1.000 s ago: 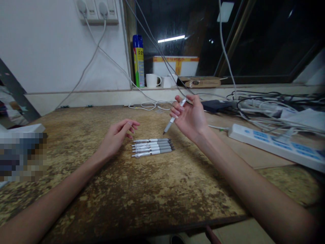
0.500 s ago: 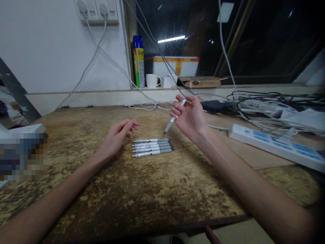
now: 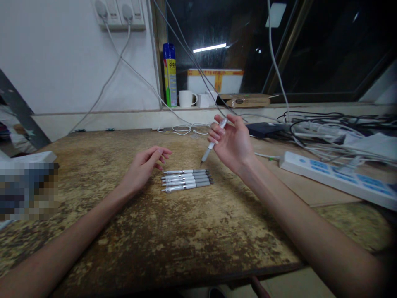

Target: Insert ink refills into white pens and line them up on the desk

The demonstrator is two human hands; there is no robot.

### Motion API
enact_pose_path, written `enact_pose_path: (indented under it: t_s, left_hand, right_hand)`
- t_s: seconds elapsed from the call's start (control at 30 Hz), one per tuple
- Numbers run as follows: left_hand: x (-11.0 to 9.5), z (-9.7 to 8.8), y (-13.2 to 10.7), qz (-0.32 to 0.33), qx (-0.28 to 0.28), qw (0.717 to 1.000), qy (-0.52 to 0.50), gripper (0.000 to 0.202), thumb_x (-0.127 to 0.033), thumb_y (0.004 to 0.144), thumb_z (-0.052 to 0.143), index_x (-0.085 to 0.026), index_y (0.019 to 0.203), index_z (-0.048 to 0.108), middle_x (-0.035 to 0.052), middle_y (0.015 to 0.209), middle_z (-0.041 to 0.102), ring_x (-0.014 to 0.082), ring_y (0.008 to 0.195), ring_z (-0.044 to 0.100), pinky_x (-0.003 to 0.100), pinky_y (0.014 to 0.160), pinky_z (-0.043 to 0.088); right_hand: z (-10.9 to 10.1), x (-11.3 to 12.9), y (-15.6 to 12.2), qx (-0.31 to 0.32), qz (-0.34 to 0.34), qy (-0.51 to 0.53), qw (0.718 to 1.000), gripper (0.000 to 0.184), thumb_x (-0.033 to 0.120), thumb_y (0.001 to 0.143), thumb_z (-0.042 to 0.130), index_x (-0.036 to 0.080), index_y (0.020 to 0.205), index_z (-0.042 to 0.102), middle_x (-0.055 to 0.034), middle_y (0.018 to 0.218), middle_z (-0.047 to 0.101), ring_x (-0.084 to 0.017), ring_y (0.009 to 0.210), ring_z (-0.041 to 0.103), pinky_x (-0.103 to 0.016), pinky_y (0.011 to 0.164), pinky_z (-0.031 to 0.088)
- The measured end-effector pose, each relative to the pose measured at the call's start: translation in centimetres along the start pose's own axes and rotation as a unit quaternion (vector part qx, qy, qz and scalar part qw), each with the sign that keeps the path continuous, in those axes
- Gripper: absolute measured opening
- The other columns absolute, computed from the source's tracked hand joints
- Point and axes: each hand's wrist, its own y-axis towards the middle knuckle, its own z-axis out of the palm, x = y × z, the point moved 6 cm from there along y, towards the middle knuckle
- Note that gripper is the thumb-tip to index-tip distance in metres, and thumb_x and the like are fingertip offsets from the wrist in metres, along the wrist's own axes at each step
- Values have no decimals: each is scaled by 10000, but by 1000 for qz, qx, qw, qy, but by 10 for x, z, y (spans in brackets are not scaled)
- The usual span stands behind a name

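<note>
While the left hand (image 3: 142,165) holds nothing, its fingers parted and loosely bent, a row of slim, smooth pens (image 3: 186,181) lies just right of it on the blotchy, worn wooden table (image 3: 170,240). Farther right, the right hand's (image 3: 234,142) fingers curl around a white, grey-gripped pen (image 3: 208,153), tip slanting down leftward, left of a long plastic power strip (image 3: 335,177).

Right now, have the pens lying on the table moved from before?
No. The pens on the table show no visible shift in any direction, judged against the white mug behind them.
</note>
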Motion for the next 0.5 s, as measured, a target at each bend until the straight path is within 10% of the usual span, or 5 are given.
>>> enact_pose_path:
  t_s: [0.5]
  left_hand:
    - [0, 1, -1, -2, 6, 1000, -3, 352, -457, 994, 553, -177, 1036, 762, 69, 932, 651, 177, 823, 600, 277, 719, 516]
  right_hand:
    - [1, 1, -1, -8, 8, 1, 1000, 242, 467, 954, 533, 253, 841, 541, 66, 568, 287, -135, 501, 314, -267, 514, 352]
